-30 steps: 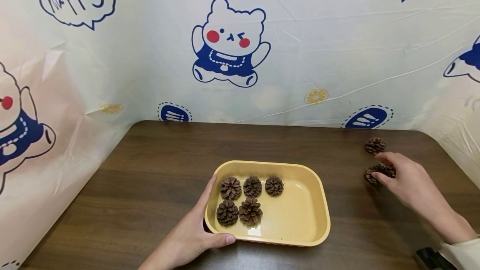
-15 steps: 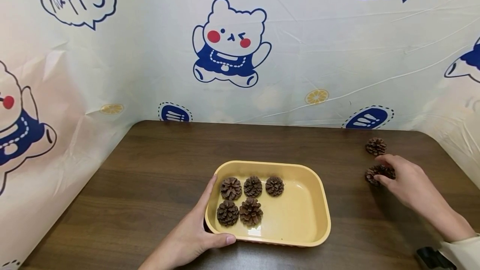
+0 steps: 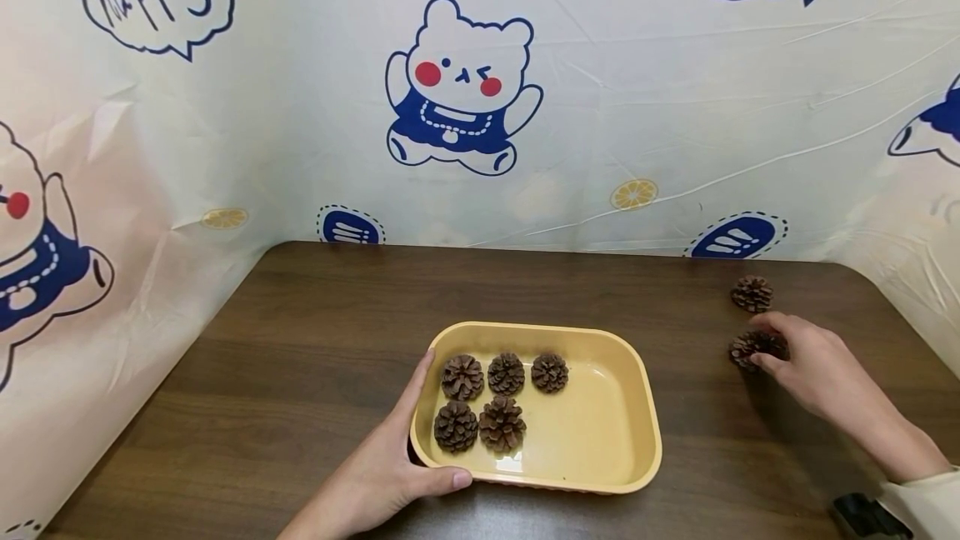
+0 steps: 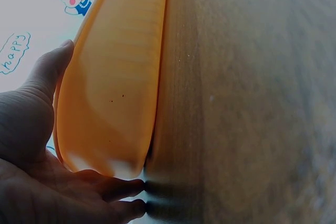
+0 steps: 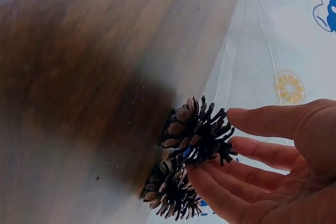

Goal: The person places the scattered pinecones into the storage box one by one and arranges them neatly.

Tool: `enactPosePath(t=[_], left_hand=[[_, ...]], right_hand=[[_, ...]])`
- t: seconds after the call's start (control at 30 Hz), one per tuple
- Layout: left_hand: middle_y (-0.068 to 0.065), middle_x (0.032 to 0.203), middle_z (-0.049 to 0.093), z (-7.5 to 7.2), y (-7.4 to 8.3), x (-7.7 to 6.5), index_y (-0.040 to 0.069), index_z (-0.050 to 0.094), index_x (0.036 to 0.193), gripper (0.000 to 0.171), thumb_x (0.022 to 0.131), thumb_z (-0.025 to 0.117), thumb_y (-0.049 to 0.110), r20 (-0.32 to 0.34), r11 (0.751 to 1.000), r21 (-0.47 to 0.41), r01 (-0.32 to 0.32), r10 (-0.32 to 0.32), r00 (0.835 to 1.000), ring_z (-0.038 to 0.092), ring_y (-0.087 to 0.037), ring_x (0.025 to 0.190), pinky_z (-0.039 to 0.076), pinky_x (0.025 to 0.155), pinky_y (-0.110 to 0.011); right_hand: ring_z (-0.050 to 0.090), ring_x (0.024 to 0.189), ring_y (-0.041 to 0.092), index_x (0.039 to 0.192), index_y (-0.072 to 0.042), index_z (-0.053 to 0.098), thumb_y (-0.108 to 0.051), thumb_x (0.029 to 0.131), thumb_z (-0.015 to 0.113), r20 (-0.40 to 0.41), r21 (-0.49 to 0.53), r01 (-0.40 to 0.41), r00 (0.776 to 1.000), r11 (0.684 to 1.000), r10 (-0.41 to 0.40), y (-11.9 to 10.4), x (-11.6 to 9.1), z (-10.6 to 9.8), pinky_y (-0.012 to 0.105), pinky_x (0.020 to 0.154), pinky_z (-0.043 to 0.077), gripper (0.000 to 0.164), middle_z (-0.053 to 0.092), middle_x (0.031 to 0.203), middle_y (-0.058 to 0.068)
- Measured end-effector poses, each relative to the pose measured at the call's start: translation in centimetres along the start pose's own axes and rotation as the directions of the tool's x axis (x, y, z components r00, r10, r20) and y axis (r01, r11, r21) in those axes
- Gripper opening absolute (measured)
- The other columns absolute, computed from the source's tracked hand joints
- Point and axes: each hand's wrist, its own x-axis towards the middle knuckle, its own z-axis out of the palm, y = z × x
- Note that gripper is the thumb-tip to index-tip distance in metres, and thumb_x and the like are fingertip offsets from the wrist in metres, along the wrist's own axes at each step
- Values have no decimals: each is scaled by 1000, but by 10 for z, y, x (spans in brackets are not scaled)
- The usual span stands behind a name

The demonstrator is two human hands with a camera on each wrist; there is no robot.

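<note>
A yellow tray [image 3: 585, 486] stands on the wooden table, with several brown pine cones [image 3: 502, 423] in its left part. My left hand [image 3: 382, 465] grips the tray's near-left corner, thumb over the near rim and fingers along the left side. In the left wrist view, that hand [image 4: 47, 145] lies around the end of the tray [image 4: 115, 66]. My right hand [image 3: 825, 365] is at the right of the table, its thumb and fingers about a pine cone [image 3: 746, 350]. In the right wrist view, the fingertips touch the cone [image 5: 184, 124], and a second cone [image 5: 165, 187] sits beside it.
Another pine cone [image 3: 752, 294] lies on the table just beyond my right hand. A sheet [image 3: 585, 90] with printed bears and lettering rises behind the table's back edge and along both sides. Bare tabletop [image 3: 315, 340] shows left of the tray.
My right thumb and fingers have drawn slightly closer together around the pine cone. The left hand and tray have stayed put.
</note>
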Motion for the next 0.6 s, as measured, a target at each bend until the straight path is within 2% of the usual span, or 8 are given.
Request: enactPosePath(t=[0.3,0.6], left_hand=[[-10,173,27,0,-1,0,35,0,170,138,71,96,44,3,1000,-9,-16,16,1000,35,-28,151,23,123,-57],[-8,174,26,0,-2,0,37,1,169,136,72,96,44,1,1000,-2,-31,31,1000,35,-26,151,25,124,-47]], right_hand=[[64,102,58,124,14,62,1,87,76,14,-3,-4,1000,1000,4,2,0,0,67,82,51,41,66,117,40],[63,103,60,124,14,62,-3,89,75,56,-28,-19,998,999,20,5,2,-1,67,82,50,41,67,113,40]])
